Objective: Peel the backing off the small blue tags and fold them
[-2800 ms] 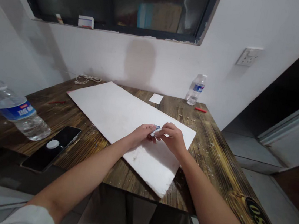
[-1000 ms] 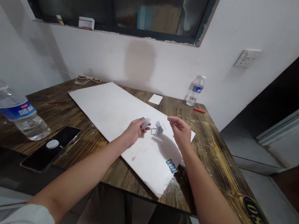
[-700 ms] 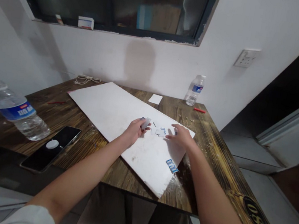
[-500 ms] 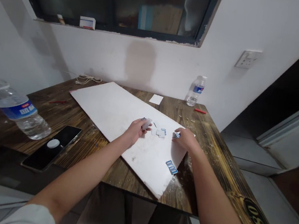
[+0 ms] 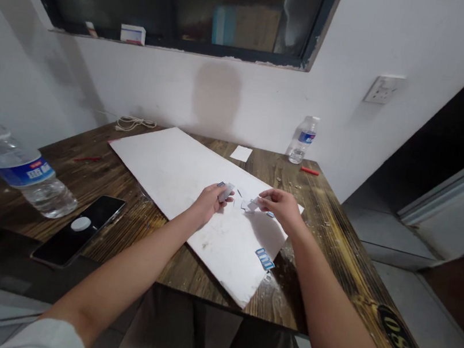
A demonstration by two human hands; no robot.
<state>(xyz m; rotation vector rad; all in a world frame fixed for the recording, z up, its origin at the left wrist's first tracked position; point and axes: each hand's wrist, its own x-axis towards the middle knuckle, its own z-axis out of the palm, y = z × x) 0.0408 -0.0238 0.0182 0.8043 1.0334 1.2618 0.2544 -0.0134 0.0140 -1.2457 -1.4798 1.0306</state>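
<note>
My left hand (image 5: 209,201) rests on the white board (image 5: 179,175) with its fingers closed round a small grey-white piece (image 5: 225,191). My right hand (image 5: 282,206) hovers just to its right, thumb and forefinger pinching a small white paper piece (image 5: 252,204) lifted a little off the board. A blue-and-white paper scrap (image 5: 266,259) lies near the board's near right edge. Another bit of blue shows under my right hand.
The board lies slantwise on a wooden table (image 5: 336,236). A water bottle (image 5: 24,178) lies at the left beside a black phone (image 5: 81,228). A second bottle (image 5: 302,140), a red pen (image 5: 309,171), a white note (image 5: 241,153) and a coiled cord (image 5: 135,123) lie at the back.
My hands parted from a shared small object. Small paper pieces dropped onto the board. My right hand went down to them and now pinches one white piece; my left hand kept its piece.
</note>
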